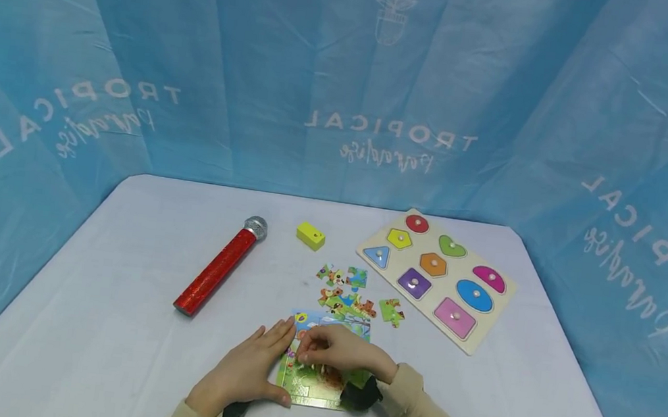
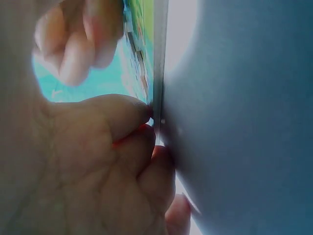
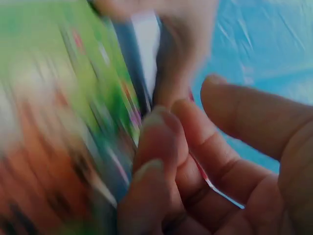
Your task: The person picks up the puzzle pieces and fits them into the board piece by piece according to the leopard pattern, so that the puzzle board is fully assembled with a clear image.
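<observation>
A jigsaw puzzle board (image 1: 314,393) with a colourful animal picture lies at the table's front. My left hand (image 1: 253,366) rests along its left side, fingers extended and thumb near the bottom left corner; in the left wrist view its fingertips (image 2: 142,110) meet the board's edge. My right hand (image 1: 340,348) is over the board's middle, fingers bent down toward the picture. In the right wrist view the thumb stands a little apart from the bent fingers (image 3: 159,142), with no piece showing between them. Part of the picture is hidden under this hand.
Loose jigsaw pieces (image 1: 357,277) lie behind the board, one piece (image 1: 392,312) off to their right. A wooden shape board (image 1: 469,343) with knobbed shapes is at the back right. A red toy microphone (image 1: 219,270) lies left, and a yellow block (image 1: 310,236) at the back.
</observation>
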`<action>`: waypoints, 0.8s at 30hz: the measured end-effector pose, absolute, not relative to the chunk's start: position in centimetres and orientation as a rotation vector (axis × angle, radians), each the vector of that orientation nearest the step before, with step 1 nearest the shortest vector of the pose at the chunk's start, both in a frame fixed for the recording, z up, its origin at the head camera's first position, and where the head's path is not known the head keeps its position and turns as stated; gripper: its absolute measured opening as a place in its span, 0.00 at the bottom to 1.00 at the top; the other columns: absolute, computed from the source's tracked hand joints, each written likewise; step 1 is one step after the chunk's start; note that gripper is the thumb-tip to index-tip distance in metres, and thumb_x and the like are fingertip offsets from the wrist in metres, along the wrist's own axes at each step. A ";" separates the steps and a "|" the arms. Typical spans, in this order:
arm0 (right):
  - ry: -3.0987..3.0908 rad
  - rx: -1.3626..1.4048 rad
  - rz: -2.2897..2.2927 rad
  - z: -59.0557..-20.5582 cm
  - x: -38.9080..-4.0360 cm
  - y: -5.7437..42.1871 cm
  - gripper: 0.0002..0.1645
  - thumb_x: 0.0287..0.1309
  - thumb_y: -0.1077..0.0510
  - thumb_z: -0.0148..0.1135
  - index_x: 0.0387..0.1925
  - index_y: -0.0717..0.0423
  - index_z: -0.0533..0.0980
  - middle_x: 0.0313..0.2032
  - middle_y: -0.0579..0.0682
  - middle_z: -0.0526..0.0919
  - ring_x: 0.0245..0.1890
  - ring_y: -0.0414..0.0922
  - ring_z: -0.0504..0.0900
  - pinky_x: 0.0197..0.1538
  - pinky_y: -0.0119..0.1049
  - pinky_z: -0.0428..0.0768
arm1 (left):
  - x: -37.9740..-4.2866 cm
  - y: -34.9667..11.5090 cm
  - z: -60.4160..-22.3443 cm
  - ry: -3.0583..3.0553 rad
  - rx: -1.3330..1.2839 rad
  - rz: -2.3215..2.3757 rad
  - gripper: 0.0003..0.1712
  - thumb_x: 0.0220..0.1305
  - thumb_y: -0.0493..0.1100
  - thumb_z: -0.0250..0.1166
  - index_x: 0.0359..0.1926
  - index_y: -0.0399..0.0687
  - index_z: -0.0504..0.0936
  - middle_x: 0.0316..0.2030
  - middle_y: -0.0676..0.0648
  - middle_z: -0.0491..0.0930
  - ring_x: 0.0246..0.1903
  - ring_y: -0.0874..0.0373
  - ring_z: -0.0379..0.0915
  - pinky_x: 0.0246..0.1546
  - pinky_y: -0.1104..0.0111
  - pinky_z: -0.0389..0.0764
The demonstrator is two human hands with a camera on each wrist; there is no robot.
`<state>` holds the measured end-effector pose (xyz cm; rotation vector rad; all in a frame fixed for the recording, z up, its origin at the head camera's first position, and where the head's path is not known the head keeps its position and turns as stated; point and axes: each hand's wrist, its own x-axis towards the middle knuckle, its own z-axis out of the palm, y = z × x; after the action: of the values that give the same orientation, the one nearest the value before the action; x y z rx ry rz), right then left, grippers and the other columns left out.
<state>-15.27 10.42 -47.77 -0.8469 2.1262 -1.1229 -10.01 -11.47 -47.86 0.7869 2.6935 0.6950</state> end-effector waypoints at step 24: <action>2.898 -0.209 -0.958 -48.1 -23.8 10.2 0.28 0.54 0.56 0.70 0.57 0.55 0.75 0.44 0.56 0.80 0.40 0.50 0.80 0.37 0.42 0.79 | -10.0 -11.3 -48.1 2.704 0.763 0.664 0.70 0.35 0.68 0.75 0.72 0.35 0.57 0.74 0.39 0.53 0.74 0.42 0.50 0.72 0.46 0.56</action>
<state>-23.82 10.23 -48.09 -0.2092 2.8980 -0.9583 -9.95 -11.34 -48.10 0.7626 2.7043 0.6639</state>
